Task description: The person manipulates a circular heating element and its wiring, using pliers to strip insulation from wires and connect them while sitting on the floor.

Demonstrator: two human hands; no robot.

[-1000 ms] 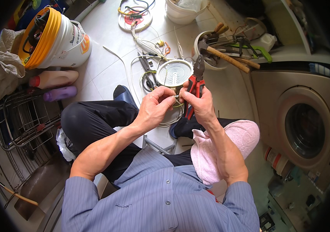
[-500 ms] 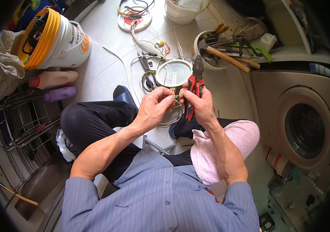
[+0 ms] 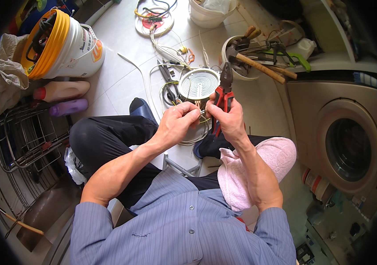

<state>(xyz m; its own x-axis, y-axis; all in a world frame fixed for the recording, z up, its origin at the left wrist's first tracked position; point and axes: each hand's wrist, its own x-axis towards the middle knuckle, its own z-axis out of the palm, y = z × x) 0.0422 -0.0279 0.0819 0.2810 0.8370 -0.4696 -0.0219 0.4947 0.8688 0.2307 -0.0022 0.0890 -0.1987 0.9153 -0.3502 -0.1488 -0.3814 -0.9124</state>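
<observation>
The round coiled heating plate lies on the pale tiled floor, so its wires reach you. Your right hand grips red-handled steel pliers upright; your left hand pinches a thin white wire steady beside them.

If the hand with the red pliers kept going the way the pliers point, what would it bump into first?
The right hand holds the pliers pointing up and away. Straight on, the white tub of tools comes first, probably; depth is hard to judge, and it could pass just beside the round coil plate.
</observation>
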